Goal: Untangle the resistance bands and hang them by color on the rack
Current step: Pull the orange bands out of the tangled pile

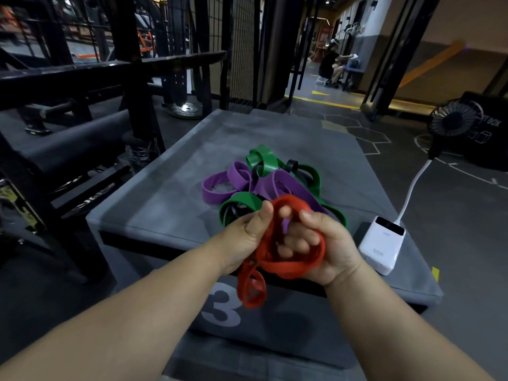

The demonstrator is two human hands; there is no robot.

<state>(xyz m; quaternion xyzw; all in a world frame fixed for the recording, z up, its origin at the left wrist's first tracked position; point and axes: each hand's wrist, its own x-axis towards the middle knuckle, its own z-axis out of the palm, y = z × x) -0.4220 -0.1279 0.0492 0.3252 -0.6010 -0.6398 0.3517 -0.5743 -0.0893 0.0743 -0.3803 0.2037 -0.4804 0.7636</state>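
A red resistance band is bunched between both hands above the near edge of the grey padded box. My left hand pinches its left side with the thumb up. Round its right side curl the fingers of my right hand, and a loop of red hangs down below them. Behind the hands lies a tangled pile on the box: purple bands, green bands and thin black bands wound through each other.
A white power bank with a white cable sits on the box's right side. A black fan stands on the floor to the right. A black metal rack and mesh fence stand at left and behind. A person sits far down the corridor.
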